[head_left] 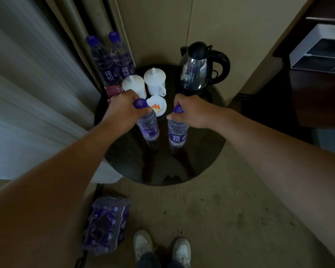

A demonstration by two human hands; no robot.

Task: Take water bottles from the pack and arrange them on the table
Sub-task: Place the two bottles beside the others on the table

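Both bottles stand upright on the desk [205,151], necks straight up into each grip: left hand [122,109] clamps the left bottle [148,126], right hand [191,111] the right bottle [177,132].

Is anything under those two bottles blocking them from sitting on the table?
Nothing visible. The left hand and right hand each grip a bottle by the neck over bare dark table. The cups, ashtray and kettle sit farther back.
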